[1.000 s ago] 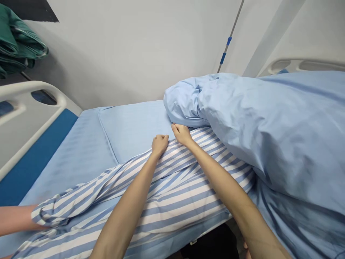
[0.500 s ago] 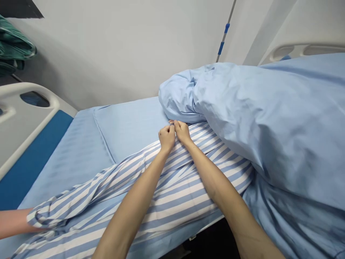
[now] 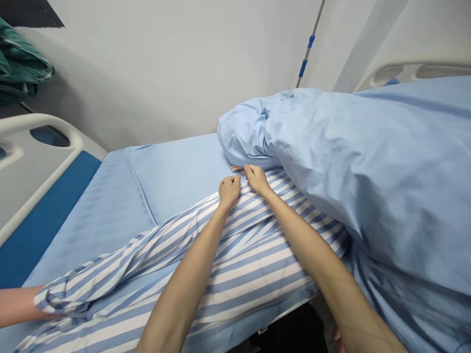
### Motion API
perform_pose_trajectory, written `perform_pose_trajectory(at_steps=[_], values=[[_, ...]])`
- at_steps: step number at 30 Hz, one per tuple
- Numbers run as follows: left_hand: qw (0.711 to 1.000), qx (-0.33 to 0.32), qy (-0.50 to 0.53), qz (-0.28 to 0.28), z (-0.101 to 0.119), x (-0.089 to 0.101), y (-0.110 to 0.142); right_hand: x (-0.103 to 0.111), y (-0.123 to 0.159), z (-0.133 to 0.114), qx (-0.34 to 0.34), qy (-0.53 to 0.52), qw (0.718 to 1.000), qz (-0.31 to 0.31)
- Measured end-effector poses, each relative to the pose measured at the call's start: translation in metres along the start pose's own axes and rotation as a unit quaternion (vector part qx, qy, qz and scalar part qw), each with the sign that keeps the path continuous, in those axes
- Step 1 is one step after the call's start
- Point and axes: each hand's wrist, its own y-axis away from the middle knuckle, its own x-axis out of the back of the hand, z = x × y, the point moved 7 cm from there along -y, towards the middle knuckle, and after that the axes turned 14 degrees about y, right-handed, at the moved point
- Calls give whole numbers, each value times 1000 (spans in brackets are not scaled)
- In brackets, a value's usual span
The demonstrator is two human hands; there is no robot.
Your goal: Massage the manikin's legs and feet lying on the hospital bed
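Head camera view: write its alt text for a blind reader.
The wearer's left hand and right hand are curled at the striped trousers of someone lying on a blue-sheeted bed. A puffy blue quilt covers the body above the legs.

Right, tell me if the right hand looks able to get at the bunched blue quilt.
Probably yes. The right hand sits right beside the quilt, with nothing visible between them, though its curled fingers seem to grip the striped trousers and would need freeing.
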Motion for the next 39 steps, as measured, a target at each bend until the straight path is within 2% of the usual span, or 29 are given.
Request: perform_pose_trajectory(at_steps=[3,5,10,13,17,21,24,26,29,31,33,35,36,37,39], values=[[1000,-10,2,14,3,-2,2,0,8,12,-17,-28,999,24],[999,-31,11,37,14,-4,1,1,10,16,-22,-53,997,41],[991,-72,84,76,44,-28,-9,7,4,23,-52,-115,989,80],[990,-50,92,98,41,-42,-12,9,2,27,-68,-146,983,90],[996,-13,18,89,26,-53,-12,11,2,32,-104,-157,977,96],[997,-1,-29,67,25,-54,-11,20,-9,27,-100,-85,990,57],[998,10,-32,44,26,-55,-8,36,-24,18,-43,11,998,36],[999,9,-26,31,26,-57,-7,44,-29,19,-13,36,999,38],[999,4,-15,30,26,-60,-6,46,-24,40,-56,50,995,72],[1000,0,-10,28,26,-63,-7,43,-15,56,-104,85,985,104],[1000,-9,-1,13,28,-64,-9,38,-8,63,-128,126,977,112],[1000,-21,3,-3,28,-54,-7,34,-6,64,-131,156,975,93],[1000,-26,0,-4,26,-42,-4,33,-5,62,-131,166,974,86],[1000,-26,-12,-3,21,-23,2,33,-5,61,-131,175,972,82],[998,-23,-59,9,5,31,24,34,-5,58,-129,191,970,77]])
